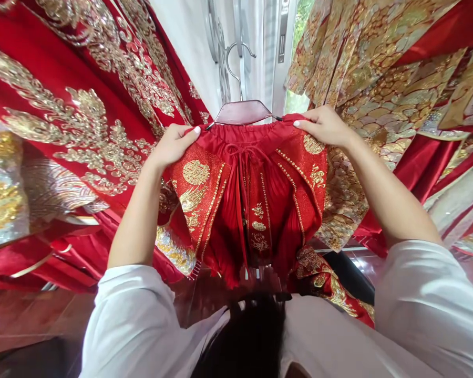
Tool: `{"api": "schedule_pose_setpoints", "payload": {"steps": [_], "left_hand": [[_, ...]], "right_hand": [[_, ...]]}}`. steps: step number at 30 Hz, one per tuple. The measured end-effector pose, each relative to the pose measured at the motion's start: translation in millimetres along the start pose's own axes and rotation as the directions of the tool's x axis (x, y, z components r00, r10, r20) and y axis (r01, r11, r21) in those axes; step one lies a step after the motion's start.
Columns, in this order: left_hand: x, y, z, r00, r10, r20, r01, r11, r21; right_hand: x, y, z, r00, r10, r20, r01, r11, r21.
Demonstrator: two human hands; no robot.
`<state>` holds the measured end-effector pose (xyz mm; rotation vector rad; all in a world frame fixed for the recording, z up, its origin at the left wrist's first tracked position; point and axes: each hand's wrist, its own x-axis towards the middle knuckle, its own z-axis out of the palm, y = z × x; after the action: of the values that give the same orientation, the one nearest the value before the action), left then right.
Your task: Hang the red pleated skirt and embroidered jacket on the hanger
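A red skirt [274, 189] with gold embroidery hangs from a hanger [242, 112] with a wide pinkish middle and a metal hook. Its gathered waistband is stretched sideways, and a red drawstring is tied in a bow at the front. At the waistband's left end my left hand [177, 144] is closed on the cloth, thumb on top. My right hand [325, 126] grips the other end the same way, its fingers behind the fabric. The hanger's clips sit close inside both hands.
Red garments with gold beading [90, 105] hang on the left. Gold patterned garments [362, 79] hang on the right. Behind the hook are a pale curtain [185, 42] and a door edge [283, 52]. Dark reddish floor [35, 315] shows below.
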<state>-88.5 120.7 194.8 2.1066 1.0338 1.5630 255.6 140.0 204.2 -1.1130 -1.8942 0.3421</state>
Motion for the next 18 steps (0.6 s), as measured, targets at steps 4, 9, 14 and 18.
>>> {"api": "schedule_pose_setpoints", "payload": {"steps": [4,9,14,18], "left_hand": [[29,-19,-4.7,1.000,-0.021,0.002,0.021,0.999,0.028],[46,-37,-24.3,0.912,-0.294,0.286,0.283,0.956,0.082],[17,-32,-44.4,0.959,-0.101,0.264,0.005,0.940,0.341],[-8,-36,-41.3,0.989,-0.011,0.145,-0.043,0.930,0.365]], "right_hand": [[11,-11,3,0.993,-0.116,-0.010,0.114,0.988,-0.102],[17,-6,2,0.994,0.027,0.103,-0.026,1.000,-0.009],[-5,3,-10,0.996,-0.090,-0.009,0.086,0.978,-0.190],[-26,12,-6,0.987,-0.136,-0.091,0.108,0.959,-0.261]]}}
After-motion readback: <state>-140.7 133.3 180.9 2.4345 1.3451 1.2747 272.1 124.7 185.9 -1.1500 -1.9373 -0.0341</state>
